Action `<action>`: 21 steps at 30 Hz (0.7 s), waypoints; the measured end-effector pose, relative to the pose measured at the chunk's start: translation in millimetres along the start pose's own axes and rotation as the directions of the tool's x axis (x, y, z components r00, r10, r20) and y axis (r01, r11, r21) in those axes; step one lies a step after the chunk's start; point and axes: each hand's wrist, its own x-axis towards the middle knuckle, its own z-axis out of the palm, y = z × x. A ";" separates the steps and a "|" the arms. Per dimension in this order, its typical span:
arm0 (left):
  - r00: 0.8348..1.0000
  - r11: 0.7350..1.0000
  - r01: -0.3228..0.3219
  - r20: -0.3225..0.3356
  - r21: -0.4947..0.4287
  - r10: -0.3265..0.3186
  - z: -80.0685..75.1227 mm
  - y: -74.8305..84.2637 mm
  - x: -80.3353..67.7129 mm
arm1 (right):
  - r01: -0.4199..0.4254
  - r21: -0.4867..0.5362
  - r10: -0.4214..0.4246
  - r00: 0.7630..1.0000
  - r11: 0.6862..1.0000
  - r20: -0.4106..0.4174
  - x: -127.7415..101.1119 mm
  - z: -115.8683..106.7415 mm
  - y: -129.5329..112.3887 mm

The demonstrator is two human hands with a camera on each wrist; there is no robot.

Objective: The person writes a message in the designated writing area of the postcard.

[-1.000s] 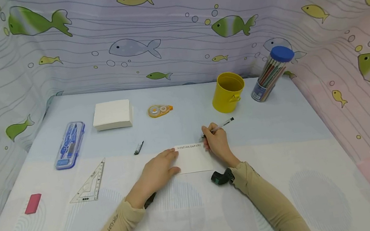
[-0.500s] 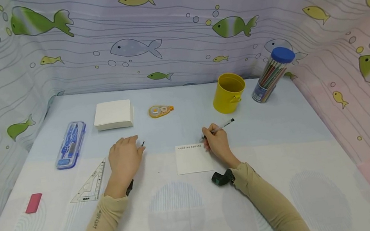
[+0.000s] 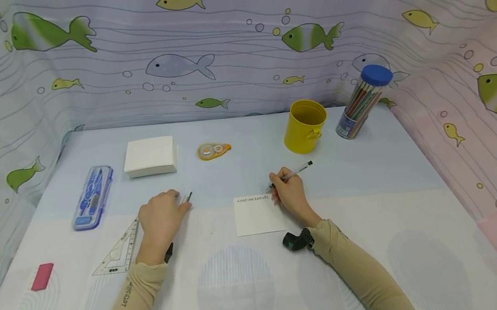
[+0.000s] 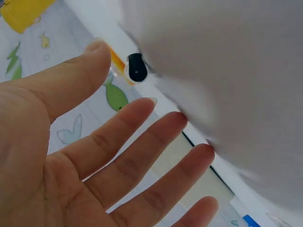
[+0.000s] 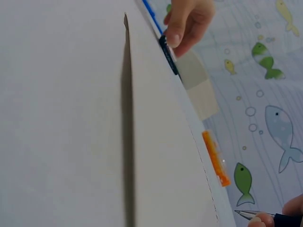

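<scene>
My right hand (image 3: 289,194) grips a gel pen (image 3: 300,168), its tip at the top right edge of a white paper sheet (image 3: 259,218). One line of small handwriting runs along the sheet's top. In the right wrist view the pen's metal tip (image 5: 248,214) shows beside the fingers. My left hand (image 3: 162,222) is held low over the table, fingers spread and nearly straight. Just by its thumb lies a pen cap (image 3: 189,198), partly hidden in the head view. The left wrist view shows the cap's dark end (image 4: 137,67) between thumb and index finger, with no grip on it visible.
A stack of white paper (image 3: 150,157), correction tape (image 3: 213,150), yellow cup (image 3: 303,131) and pencil tube (image 3: 361,107) stand at the back. To the left lie a blue case (image 3: 92,198), a set square (image 3: 119,252) and a red eraser (image 3: 42,276).
My left hand has left the sheet and moved left to the pen cap, then shifted slightly lower. The right hand keeps its place with the pen.
</scene>
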 end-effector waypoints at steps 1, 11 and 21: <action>1.000 1.000 0.001 0.002 -0.003 -0.001 0.4 -0.6 -0.1 | 0.001 0.001 -0.001 1.000 1.000 -0.001 0.0 0.2 0.0; 1.000 1.000 -0.012 -0.015 0.006 0.012 4.5 -1.3 0.7 | 0.018 0.019 -0.018 1.000 1.000 -0.004 -0.2 0.5 0.4; 1.000 0.999 -0.017 0.005 -0.034 0.017 6.6 -0.7 2.5 | -0.020 0.110 0.018 1.000 0.994 0.015 6.3 -2.7 10.6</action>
